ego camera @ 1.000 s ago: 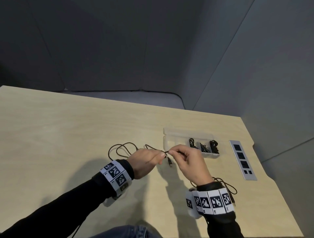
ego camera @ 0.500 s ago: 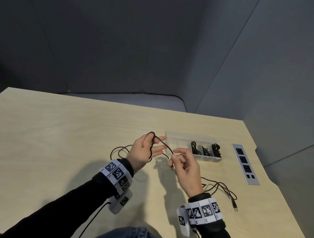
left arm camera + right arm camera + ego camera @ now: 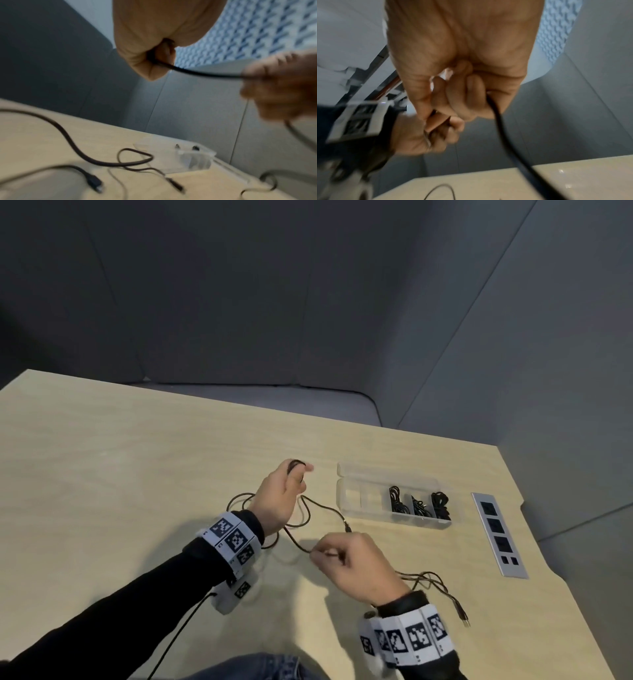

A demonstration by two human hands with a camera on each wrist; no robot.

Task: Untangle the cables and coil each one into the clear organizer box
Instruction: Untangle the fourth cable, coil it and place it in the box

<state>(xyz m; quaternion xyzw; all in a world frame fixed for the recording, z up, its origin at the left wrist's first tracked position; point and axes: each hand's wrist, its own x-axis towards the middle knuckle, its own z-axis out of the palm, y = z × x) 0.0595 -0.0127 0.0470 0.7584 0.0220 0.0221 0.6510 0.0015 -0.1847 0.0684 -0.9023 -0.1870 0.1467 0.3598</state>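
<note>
A thin black cable (image 3: 301,537) runs between both hands above the wooden table (image 3: 120,474). My left hand (image 3: 277,498) is raised with the cable looped over its fingers (image 3: 295,465); in the left wrist view it grips the cable (image 3: 197,72). My right hand (image 3: 352,566) pinches the same cable lower and nearer to me; in the right wrist view its fingers (image 3: 467,92) curl round the cable (image 3: 503,135). The clear organizer box (image 3: 363,498) lies open to the right, with three coiled black cables (image 3: 416,505) in its right compartments. Its left compartments hold nothing.
More loose black cable (image 3: 435,582) trails right of my right wrist, ending in a plug (image 3: 464,618) near the table's front right. A grey socket panel (image 3: 498,534) is set into the table near its right edge. Grey walls stand behind.
My left hand has lifted and moved away from me with the cable looped on its fingers. My right hand has drawn back toward me and lower, pulling the cable out between the hands.
</note>
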